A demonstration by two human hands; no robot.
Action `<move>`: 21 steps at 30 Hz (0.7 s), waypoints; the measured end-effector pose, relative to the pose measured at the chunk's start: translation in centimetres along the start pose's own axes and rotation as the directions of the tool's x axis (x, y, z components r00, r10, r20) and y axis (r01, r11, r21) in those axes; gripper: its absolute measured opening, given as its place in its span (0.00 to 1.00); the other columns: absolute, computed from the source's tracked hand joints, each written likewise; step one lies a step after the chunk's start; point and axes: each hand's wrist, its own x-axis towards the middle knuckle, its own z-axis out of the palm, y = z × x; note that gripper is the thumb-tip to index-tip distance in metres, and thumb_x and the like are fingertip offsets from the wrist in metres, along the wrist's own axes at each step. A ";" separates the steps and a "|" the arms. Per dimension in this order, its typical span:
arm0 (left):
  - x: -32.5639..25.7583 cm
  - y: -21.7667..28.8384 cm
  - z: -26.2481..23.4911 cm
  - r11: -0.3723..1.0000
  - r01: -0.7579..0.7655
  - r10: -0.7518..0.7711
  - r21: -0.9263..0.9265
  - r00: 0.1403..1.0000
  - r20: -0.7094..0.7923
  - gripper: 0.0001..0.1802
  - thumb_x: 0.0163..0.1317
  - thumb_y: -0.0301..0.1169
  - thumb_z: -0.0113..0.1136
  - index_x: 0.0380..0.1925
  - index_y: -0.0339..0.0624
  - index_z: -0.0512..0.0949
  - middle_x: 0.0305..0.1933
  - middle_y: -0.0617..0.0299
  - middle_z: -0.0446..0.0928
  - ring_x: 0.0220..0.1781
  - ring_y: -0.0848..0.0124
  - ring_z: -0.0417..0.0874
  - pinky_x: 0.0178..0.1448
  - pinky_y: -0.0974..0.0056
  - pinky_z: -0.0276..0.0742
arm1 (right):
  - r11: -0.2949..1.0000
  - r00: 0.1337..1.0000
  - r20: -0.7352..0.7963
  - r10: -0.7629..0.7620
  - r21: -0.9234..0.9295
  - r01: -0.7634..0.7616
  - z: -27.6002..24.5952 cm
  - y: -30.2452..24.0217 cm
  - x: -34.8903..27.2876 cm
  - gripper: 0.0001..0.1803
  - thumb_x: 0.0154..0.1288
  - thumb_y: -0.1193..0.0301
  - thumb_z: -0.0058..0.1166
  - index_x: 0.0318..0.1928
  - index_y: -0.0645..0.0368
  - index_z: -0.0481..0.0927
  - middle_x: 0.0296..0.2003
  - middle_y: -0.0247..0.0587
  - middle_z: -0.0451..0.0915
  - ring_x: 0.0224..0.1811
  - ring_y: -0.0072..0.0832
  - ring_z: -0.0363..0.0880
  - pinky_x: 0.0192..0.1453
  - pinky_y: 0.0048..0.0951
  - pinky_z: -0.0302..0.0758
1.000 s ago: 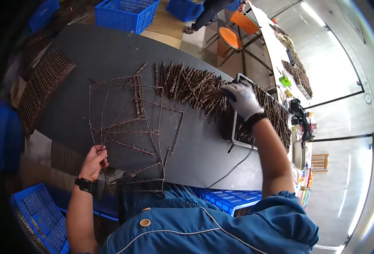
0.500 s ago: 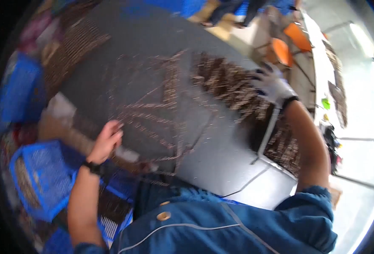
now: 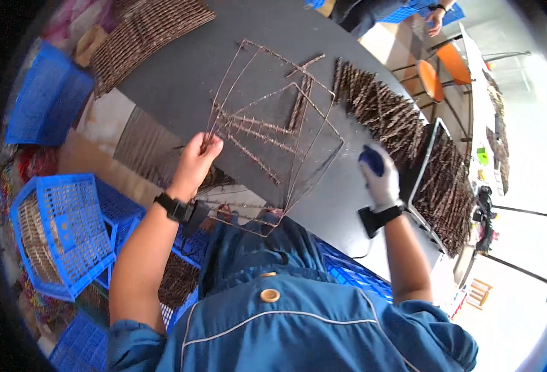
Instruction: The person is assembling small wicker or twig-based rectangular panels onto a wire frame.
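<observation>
Closed fingers of my bare left hand (image 3: 204,152) grip one corner of an angular wire frame (image 3: 332,118) wrapped in brown twisted strands. The frame rises tilted over the dark tabletop (image 3: 258,164), its lower end reaching in front of my trousers. Beneath and inside its outline are several short brown twisted sticks (image 3: 255,158), some lying on the table. My right hand (image 3: 382,178), in a white glove with a blue palm, hovers right of the frame, touching neither it nor the pile. Its fingers are loosely curled, with nothing visible in them. Beyond it lies a pile of brown sticks (image 3: 379,102).
A metal bar (image 3: 423,162) runs across the stick pile. A woven brown panel (image 3: 149,37) rests at the table's far left. Blue plastic crates (image 3: 69,229) crowd the left side. Orange stools (image 3: 430,80) and another person's hand (image 3: 434,22) are at the far right.
My right hand has come back from the stick pile toward me, its spread fingers now curled. My left hand has moved right and farther away with the wire frame. The view has shifted.
</observation>
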 end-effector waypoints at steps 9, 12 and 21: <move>-1.8 -1.2 -2.1 0.974 -0.219 0.212 0.064 0.973 0.094 0.12 0.74 0.37 0.51 0.35 0.41 0.73 0.27 0.73 0.66 0.29 0.82 0.62 0.34 0.73 0.61 | 0.933 0.828 -0.510 -0.234 0.122 0.338 3.4 -3.4 1.4 0.20 0.66 0.77 0.57 0.58 0.63 0.75 0.48 0.38 0.81 0.50 0.22 0.78 0.57 0.22 0.72; -2.2 -0.9 -2.7 0.972 -0.232 0.227 0.020 0.964 0.140 0.12 0.74 0.37 0.50 0.35 0.40 0.72 0.28 0.72 0.65 0.30 0.81 0.62 0.36 0.72 0.62 | 0.844 0.843 -0.523 -0.129 0.387 0.370 0.4 -3.1 6.2 0.19 0.67 0.81 0.53 0.58 0.64 0.76 0.49 0.39 0.82 0.52 0.25 0.79 0.57 0.23 0.73; -2.2 2.1 -6.1 0.927 -0.363 0.342 0.093 0.922 0.180 0.13 0.75 0.37 0.50 0.33 0.42 0.69 0.27 0.75 0.60 0.31 0.81 0.59 0.36 0.73 0.59 | 0.553 0.728 0.496 -0.473 0.810 -0.193 3.0 -4.5 5.1 0.42 0.69 0.56 0.54 0.76 0.53 0.49 0.74 0.50 0.53 0.77 0.46 0.49 0.77 0.58 0.50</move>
